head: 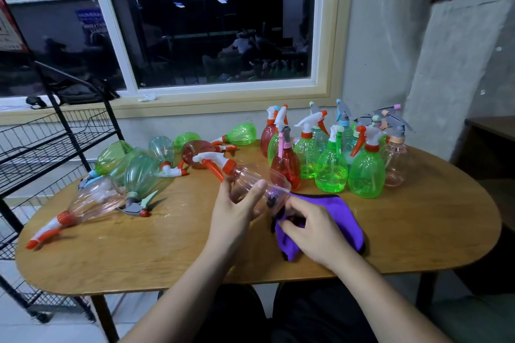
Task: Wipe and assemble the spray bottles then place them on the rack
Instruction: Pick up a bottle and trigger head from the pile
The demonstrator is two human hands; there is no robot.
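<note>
Hiding purple cloth (343, 214) partly: right hand (312, 231)

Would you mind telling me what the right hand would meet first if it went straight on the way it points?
Probably the base of the pink bottle held by the left hand; the right hand, pinching the purple cloth, points there.

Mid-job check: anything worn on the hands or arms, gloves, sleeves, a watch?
Nothing worn. The left hand and right hand are ungloved, with no ring, watch or wristband showing. Both forearms are uncovered down to the frame's edge; no sleeve is in view.
</note>
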